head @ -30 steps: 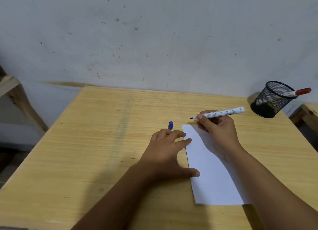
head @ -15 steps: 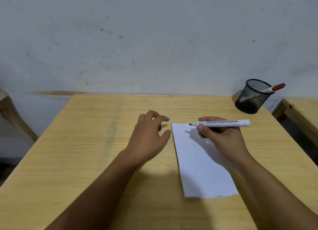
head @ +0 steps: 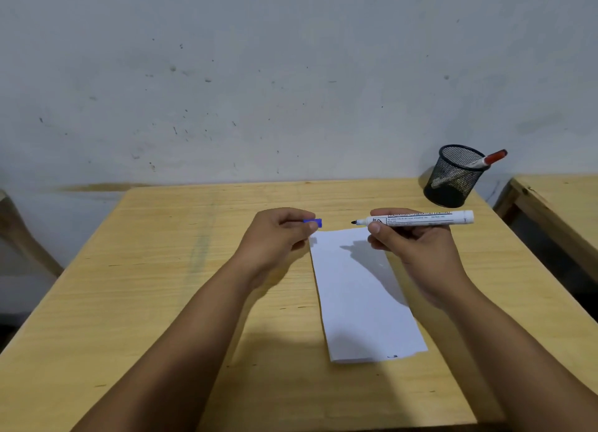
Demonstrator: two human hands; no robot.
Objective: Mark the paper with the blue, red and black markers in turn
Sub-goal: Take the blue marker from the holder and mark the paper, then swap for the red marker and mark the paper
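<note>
White paper (head: 362, 289): lies flat on the wooden surface (head: 129, 302), near and a little right of centre; a small dark mark sits at its near edge, too small to read as a colour.
Left hand (head: 275, 237): a second ago it lay flat at the sheet's left edge with the blue cap (head: 313, 222) standing free on the wood just beyond it; now it is lifted and its grip pinches that cap between thumb and fingers, open end toward the right.
Right hand (head: 417, 247): grip closed round the blue marker (head: 417, 219), held level above the far edge of the paper, bare dark tip pointing left at the cap, a short gap between them.
Meaning: judged from this, the blue turn is ending and capping comes next.
Writing: black print runs along the white barrel, too blurred to read.
Mesh cup (head: 454, 176): far right, holding the red marker (head: 488, 159).
Black marker: not seen.
</note>
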